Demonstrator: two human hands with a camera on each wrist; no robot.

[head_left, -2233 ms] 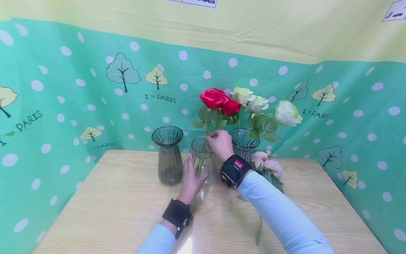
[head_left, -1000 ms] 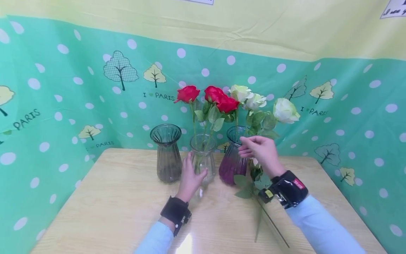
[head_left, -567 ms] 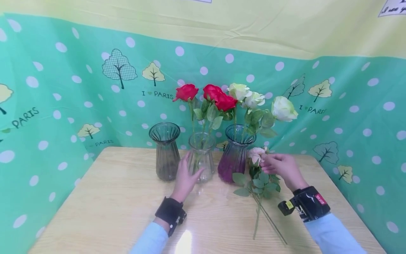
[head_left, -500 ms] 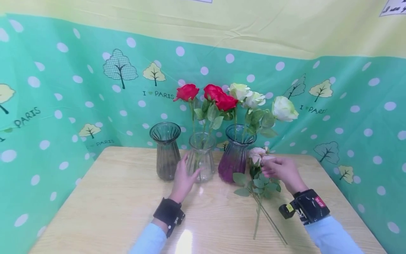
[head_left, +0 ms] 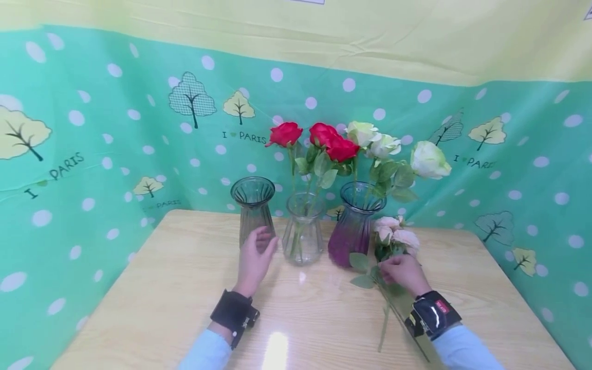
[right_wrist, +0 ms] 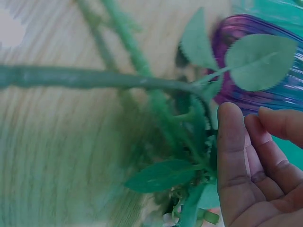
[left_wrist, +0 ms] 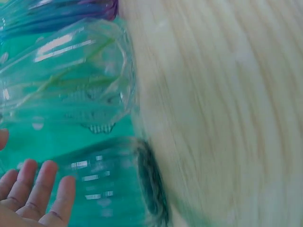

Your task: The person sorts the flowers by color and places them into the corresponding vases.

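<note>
My left hand (head_left: 254,259) is beside the smoky grey-green glass vase (head_left: 253,192), its fingers loosely bent and overlapping the vase's front. In the left wrist view the fingers (left_wrist: 43,187) lie over that vase's side, holding nothing. My right hand (head_left: 407,272) is low over the pale pink flowers (head_left: 407,239), which lie on the table right of the purple-blue vase (head_left: 347,241). The right wrist view shows its fingertips against a green stem (right_wrist: 118,79) and leaves, with no stem between thumb and fingers. Red roses (head_left: 285,134) stand in the clear vase (head_left: 302,244).
White roses (head_left: 429,160) lean out of the purple-blue vase, one reaching far right. The flower stems (head_left: 385,329) point toward the table's front. A green dotted curtain (head_left: 139,123) hangs behind the wooden table (head_left: 152,308).
My right hand has let go of the red rose at the clear vase and moved right and down to the pink flowers. My left hand has left the clear vase for the grey-green one.
</note>
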